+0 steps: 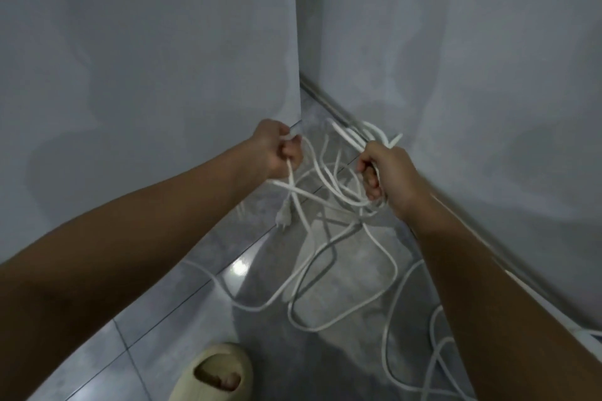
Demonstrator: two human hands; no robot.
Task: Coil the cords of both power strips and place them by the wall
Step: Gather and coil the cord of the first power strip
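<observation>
A long white cord (329,257) hangs between my two hands and trails in loose loops over the grey tiled floor. My left hand (279,148) is closed around one strand near the wall corner. A white plug (282,217) dangles below it. My right hand (386,174) grips a bundle of several coiled loops (353,137) of the same cord, held up by the right wall. More white cord (433,352) lies tangled on the floor at the lower right. No power strip body is visible.
Two pale grey walls meet in a corner (298,75) ahead, with a metal strip (325,101) along the base of the right wall. My foot in a beige slipper (216,374) stands on the tiles at the bottom.
</observation>
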